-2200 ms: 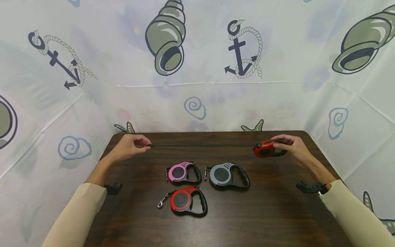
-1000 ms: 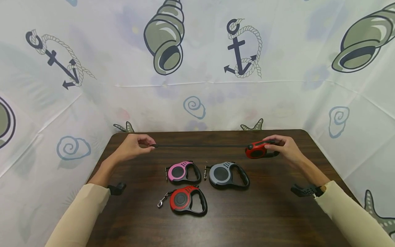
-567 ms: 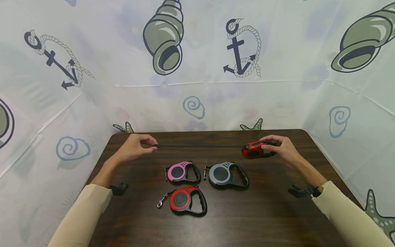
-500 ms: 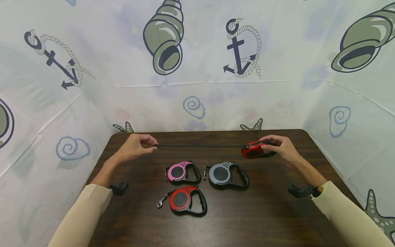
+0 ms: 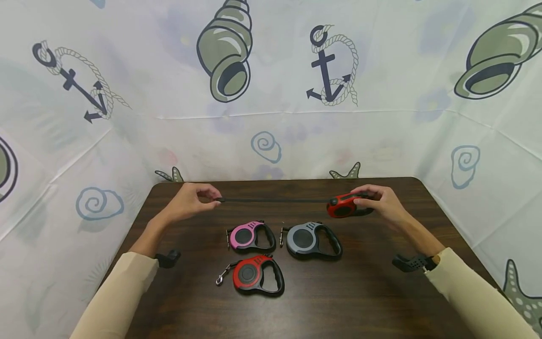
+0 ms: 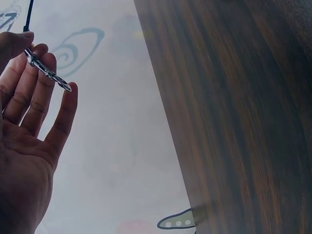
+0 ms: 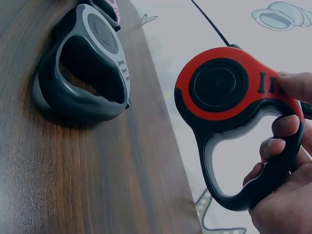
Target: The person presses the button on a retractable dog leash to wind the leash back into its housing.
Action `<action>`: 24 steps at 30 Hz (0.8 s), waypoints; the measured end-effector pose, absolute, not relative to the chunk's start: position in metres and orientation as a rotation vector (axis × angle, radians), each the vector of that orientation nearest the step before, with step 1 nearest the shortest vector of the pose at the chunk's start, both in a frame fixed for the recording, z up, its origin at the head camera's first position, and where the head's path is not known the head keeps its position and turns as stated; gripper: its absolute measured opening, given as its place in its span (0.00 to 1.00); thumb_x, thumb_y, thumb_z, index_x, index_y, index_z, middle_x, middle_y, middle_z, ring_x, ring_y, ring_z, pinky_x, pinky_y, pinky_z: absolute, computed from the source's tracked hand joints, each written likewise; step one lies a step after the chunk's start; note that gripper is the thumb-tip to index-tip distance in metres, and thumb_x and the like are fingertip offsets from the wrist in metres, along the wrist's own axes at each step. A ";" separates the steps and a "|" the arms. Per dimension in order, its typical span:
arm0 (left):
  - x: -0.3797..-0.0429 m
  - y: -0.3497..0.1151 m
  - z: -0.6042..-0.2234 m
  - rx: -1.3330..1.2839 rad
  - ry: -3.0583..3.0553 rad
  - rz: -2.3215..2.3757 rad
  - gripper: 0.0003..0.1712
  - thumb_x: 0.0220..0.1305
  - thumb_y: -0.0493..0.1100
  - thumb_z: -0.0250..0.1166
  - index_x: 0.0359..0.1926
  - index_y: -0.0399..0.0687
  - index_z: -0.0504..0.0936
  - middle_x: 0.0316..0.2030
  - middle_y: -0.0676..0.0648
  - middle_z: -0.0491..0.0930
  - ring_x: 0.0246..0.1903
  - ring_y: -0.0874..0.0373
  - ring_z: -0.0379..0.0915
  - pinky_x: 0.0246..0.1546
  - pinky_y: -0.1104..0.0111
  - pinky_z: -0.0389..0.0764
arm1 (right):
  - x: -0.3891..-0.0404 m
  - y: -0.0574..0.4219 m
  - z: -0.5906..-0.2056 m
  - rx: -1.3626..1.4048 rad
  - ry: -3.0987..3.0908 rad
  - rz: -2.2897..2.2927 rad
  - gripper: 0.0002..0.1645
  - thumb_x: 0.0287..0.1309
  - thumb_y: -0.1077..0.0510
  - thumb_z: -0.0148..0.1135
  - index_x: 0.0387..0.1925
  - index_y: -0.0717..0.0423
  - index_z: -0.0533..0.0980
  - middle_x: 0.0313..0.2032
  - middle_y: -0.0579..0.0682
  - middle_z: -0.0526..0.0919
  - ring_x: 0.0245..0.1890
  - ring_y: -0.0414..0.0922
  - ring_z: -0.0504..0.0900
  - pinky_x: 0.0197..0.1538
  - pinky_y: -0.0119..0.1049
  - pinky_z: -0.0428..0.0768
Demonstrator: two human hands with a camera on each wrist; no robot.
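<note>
My right hand [image 5: 381,203] grips a red and black retractable dog leash [image 5: 338,206] above the far right of the table. In the right wrist view its fingers wrap the black loop handle [image 7: 273,178], and the thumb lies on the red casing. A black leash strap [image 5: 275,200] runs straight from the casing across to my left hand [image 5: 190,202]. Thumb and fingers of that hand pinch the strap's end. In the left wrist view the silver snap hook [image 6: 48,72] lies along the fingers.
Three more retractable leashes lie on the dark wooden table [image 5: 360,301]: a pink one [image 5: 243,237], a grey one [image 5: 303,239] and a second red one [image 5: 248,274] nearer the front. A patterned white cloth [image 5: 288,146] rises behind and beside the table.
Both hands have drawn closer together, the left moving right and the right moving left. The stretch of strap between them is shorter. The three leashes on the table have not moved.
</note>
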State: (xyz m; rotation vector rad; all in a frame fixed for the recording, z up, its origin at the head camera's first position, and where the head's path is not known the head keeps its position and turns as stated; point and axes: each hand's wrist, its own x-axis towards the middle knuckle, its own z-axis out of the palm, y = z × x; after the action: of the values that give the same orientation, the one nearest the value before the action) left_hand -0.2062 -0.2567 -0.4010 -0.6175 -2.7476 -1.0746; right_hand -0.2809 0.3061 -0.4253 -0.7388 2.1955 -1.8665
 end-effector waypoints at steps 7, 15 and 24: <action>-0.208 -0.250 -0.398 -0.641 -2.735 -1.077 0.09 0.60 0.35 0.79 0.41 0.46 0.89 0.36 0.51 0.88 0.37 0.57 0.83 0.44 0.47 0.86 | -0.280 0.302 -0.425 -0.733 2.240 -1.827 0.17 0.69 0.68 0.67 0.56 0.70 0.80 0.42 0.43 0.88 0.38 0.48 0.81 0.44 0.35 0.82; -0.209 -0.244 -0.400 -0.652 -2.732 -1.108 0.09 0.61 0.35 0.78 0.41 0.47 0.89 0.35 0.53 0.88 0.36 0.60 0.84 0.41 0.57 0.85 | -0.278 0.295 -0.425 -0.744 2.231 -1.819 0.18 0.68 0.67 0.68 0.57 0.71 0.80 0.41 0.42 0.89 0.38 0.42 0.84 0.45 0.33 0.84; -0.210 -0.238 -0.403 -0.637 -2.725 -1.163 0.09 0.60 0.34 0.78 0.41 0.47 0.90 0.35 0.52 0.89 0.36 0.60 0.84 0.42 0.57 0.85 | -0.277 0.287 -0.423 -0.750 2.253 -1.800 0.19 0.67 0.67 0.68 0.57 0.71 0.79 0.41 0.43 0.89 0.38 0.44 0.83 0.44 0.36 0.84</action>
State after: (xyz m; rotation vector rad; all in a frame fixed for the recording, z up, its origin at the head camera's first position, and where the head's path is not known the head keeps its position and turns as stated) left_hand -0.2099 -0.2385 -0.4026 -0.6367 -2.7252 -1.1630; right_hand -0.2771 0.2872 -0.4228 -0.7502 2.2533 -1.8002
